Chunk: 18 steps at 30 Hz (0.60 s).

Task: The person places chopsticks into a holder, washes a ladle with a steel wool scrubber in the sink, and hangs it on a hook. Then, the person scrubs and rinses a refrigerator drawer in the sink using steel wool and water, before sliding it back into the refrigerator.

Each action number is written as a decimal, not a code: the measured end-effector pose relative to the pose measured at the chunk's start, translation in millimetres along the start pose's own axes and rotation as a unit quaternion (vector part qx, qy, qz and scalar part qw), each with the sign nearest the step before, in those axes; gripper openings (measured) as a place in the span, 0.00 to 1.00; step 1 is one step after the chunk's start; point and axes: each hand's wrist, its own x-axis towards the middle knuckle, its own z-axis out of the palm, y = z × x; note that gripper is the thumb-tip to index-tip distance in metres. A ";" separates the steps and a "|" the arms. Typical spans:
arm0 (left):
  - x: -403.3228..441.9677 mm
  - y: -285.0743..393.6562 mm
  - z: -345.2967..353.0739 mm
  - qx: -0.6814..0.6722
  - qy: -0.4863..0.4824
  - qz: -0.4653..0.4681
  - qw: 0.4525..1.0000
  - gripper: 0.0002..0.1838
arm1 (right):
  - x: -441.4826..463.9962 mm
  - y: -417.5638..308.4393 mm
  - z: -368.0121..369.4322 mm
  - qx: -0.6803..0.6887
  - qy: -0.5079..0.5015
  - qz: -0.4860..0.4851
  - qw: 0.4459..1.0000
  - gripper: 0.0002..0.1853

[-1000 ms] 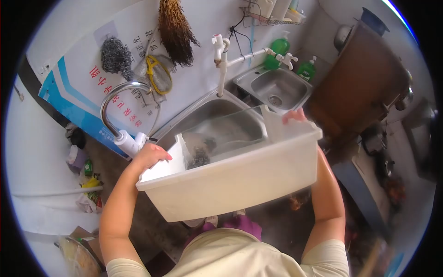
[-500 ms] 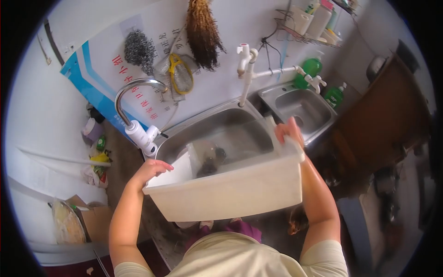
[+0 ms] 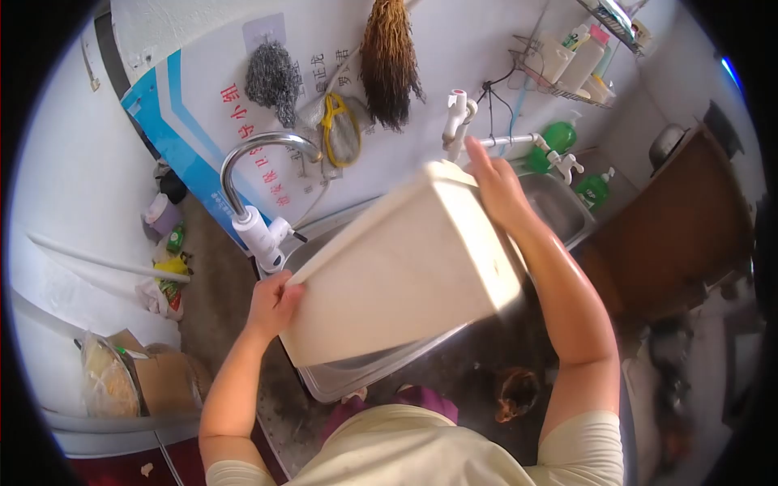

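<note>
A large cream-white plastic tub (image 3: 381,275) is steeply tilted over the big metal sink (image 3: 328,385), its outer bottom and long side facing me and its mouth turned away toward the wall. My left hand (image 3: 275,305) is closed on the rim at its left end. At the raised right end, my right hand (image 3: 496,188) grips the rim corner, fingers partly hidden behind it. The tub covers most of the basin, so whatever lies inside either one is hidden. A curved chrome faucet (image 3: 271,142) stands just beyond my left hand.
White pipe taps (image 3: 455,117) rise behind the tub. A small sink (image 3: 559,206) and green bottles (image 3: 596,190) are at the right. A yellow-rimmed strainer (image 3: 341,130), steel wool (image 3: 273,77) and a brush (image 3: 391,69) hang on the wall. A cardboard box (image 3: 166,381) sits at the lower left.
The tub has tipped away from me. Its right end has risen and moved toward the wall with my right hand, and its inside has gone from view. The camera has shifted slightly.
</note>
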 end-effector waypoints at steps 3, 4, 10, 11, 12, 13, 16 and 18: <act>7.5 -7.9 10.7 -0.026 0.083 0.019 0.996 0.21 | 14.9 -26.4 5.2 -0.082 -0.035 0.006 0.996 0.39; 8.1 -21.8 12.9 -0.019 0.098 0.012 0.995 0.20 | 18.0 -33.9 5.9 -0.084 -0.054 -0.003 0.995 0.41; 10.7 -33.1 26.3 -0.182 0.137 -0.081 0.970 0.18 | 20.7 -71.2 -0.3 -0.065 -0.223 -0.084 0.969 0.39; 11.2 -38.0 28.2 -0.188 0.132 -0.082 0.970 0.18 | 19.9 -77.8 -2.6 -0.074 -0.246 -0.104 0.961 0.38; 12.4 -44.4 30.5 -0.193 0.128 -0.083 0.969 0.18 | 23.2 -82.6 -5.1 -0.105 -0.264 -0.096 0.954 0.36; 13.4 -50.5 33.1 -0.197 0.125 -0.084 0.969 0.18 | 22.1 -84.0 -5.5 -0.118 -0.232 -0.134 0.956 0.36; 14.6 -58.5 41.2 -0.217 0.121 -0.126 0.960 0.20 | 6.9 -91.0 -12.7 -0.131 -0.156 -0.201 0.958 0.33; 15.7 -64.0 38.8 -0.260 0.107 -0.148 0.948 0.20 | -4.9 -83.1 -22.1 -0.117 -0.050 -0.225 0.966 0.30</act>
